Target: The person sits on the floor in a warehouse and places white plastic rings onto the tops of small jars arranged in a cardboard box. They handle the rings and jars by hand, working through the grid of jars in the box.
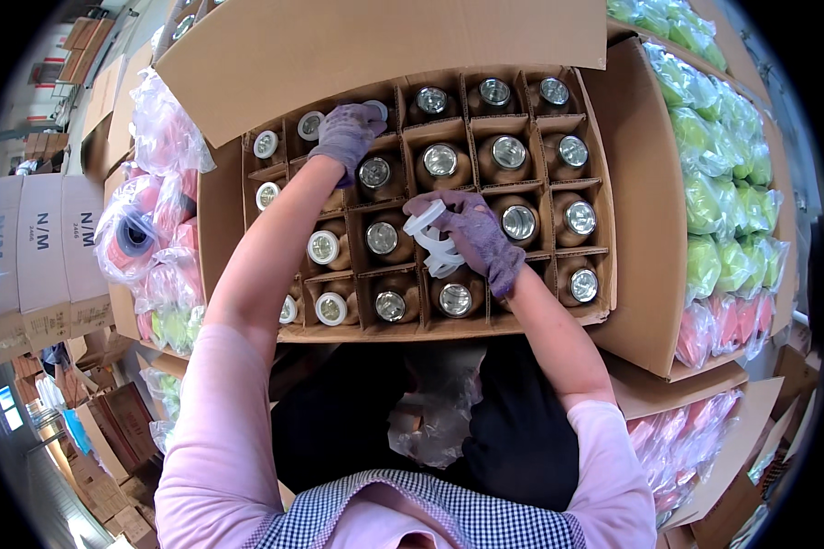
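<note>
An open cardboard box (485, 330) with card dividers lies before me. Its cells hold brownish bottle-like vessels (439, 160) with shiny silvery mouths, perhaps flask liners. White plastic rings (323, 247) sit around the mouths of several vessels on the left side; those in the middle and right columns are bare. My left hand (343, 137), in a purple-grey glove, reaches to the far row, its fingers closed on a white ring (375, 111) at a vessel's mouth. Over the middle cells, my right hand (476, 236), gloved alike, grips several loose white rings (438, 245).
A raised box flap (384, 55) spans the far side, another flap (636, 201) the right. Bagged green items (719, 201) and pink ones (714, 325) fill a carton on the right. Clear-wrapped pink goods (146, 229) stand at the left, with stacked cartons (41, 247) beyond.
</note>
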Available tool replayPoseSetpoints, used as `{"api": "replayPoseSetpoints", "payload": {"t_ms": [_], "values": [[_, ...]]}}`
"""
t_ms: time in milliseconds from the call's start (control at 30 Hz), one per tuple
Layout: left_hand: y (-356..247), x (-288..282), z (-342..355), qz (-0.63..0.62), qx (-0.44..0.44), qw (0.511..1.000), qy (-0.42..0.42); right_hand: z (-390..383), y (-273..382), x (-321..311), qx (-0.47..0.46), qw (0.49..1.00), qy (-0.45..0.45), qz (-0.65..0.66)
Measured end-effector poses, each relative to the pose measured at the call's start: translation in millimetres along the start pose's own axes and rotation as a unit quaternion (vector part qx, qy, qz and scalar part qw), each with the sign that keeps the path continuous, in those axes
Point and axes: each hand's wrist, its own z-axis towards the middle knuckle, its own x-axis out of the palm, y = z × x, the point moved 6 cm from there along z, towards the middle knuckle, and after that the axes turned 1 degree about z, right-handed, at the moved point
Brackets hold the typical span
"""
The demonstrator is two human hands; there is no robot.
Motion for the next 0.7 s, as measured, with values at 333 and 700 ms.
{"api": "replayPoseSetpoints", "payload": {"t_ms": [333,700], "values": [[-17,-17,-1,0.123,0.053,0.987,0.086,-8,-3,-3,0.050,0.998,-0.003,0.043],[21,-14,9,0.032,0.077,0.996,0.007,-8,1,-11,0.027,0.998,-0.017,0.048]]}}
